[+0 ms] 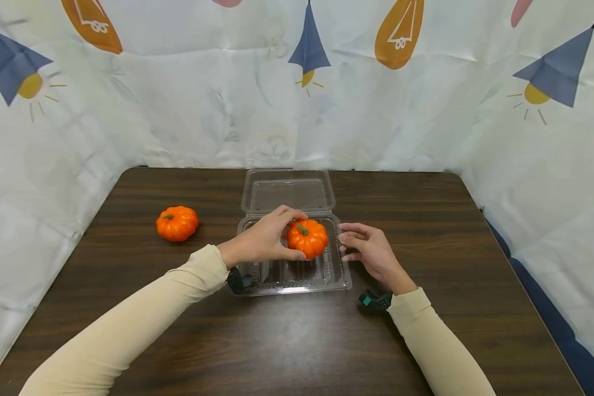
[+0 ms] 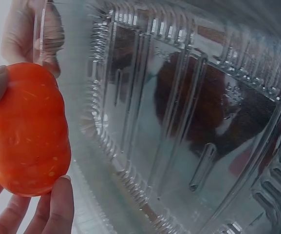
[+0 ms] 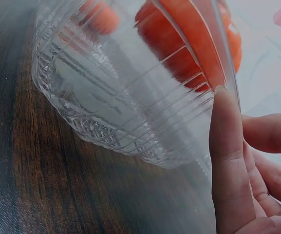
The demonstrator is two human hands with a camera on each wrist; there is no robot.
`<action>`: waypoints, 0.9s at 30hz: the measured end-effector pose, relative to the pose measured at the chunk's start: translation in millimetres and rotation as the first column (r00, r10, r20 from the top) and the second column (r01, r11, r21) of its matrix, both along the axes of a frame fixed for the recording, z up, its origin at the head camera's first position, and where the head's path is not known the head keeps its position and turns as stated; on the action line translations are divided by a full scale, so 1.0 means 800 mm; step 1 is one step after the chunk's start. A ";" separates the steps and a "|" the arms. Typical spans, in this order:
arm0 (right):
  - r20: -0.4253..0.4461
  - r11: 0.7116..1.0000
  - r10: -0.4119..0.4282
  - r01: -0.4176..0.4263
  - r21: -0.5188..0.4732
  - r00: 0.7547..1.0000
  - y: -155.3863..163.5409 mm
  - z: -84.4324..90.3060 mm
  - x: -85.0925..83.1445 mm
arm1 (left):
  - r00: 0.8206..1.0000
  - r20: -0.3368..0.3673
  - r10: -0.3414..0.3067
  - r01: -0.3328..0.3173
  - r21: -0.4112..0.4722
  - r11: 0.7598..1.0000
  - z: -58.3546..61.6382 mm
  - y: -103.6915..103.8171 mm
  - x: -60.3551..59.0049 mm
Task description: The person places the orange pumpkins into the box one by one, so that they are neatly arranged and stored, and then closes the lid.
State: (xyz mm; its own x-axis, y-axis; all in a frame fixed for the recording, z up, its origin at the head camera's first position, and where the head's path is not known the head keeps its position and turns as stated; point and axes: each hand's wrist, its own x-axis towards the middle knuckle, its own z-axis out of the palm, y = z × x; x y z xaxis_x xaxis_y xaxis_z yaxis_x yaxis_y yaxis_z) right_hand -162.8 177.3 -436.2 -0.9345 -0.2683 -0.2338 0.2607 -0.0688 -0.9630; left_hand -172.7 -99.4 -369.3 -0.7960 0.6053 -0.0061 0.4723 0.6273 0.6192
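In the head view my left hand (image 1: pixel 272 234) grips a small orange toy pumpkin (image 1: pixel 308 240) with a green stem. Thumb and fingers lie on either side of it, over the clear plastic clamshell container (image 1: pixel 297 290). The left wrist view shows the pumpkin's ribbed side (image 2: pixel 28 131) above the container's ridged bottom. My right hand (image 1: pixel 371 250) pinches the container's right rim between thumb and fingers. Seen from the right wrist, a fingertip (image 3: pixel 220 95) presses against the outside of the clear wall, with the pumpkin showing through the plastic.
A second orange pumpkin (image 1: pixel 177 224) sits on the dark wooden table (image 1: pixel 203 335), left of the container. The container's lid (image 1: pixel 288 190) lies folded back toward the far table edge. A white patterned curtain (image 1: pixel 188 110) surrounds the table's back and sides.
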 end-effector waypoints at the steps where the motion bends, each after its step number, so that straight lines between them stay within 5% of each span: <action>1: 0.000 1.000 0.000 0.000 0.000 1.000 0.000 0.000 0.000 | 1.000 0.001 -0.006 0.006 -0.002 1.000 -0.001 0.001 -0.001; 11: -0.007 1.000 -0.007 0.007 0.004 1.000 0.003 0.001 -0.001 | 0.999 -0.004 -0.052 0.052 -0.042 0.998 -0.009 0.007 -0.008; 27: 0.008 1.000 -0.010 0.010 -0.018 1.000 0.001 -0.004 -0.004 | 0.990 0.100 -0.096 0.106 -0.100 0.989 -0.023 0.011 -0.012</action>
State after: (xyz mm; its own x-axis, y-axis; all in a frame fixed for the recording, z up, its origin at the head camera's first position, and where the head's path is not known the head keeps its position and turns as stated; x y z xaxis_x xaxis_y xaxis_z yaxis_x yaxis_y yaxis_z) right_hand -166.1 178.1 -439.0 -0.9355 -0.2628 -0.2362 0.2673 -0.0888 -0.9595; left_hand -182.6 -90.9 -388.0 -0.7237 0.6745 -0.1461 0.4787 0.6431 0.5977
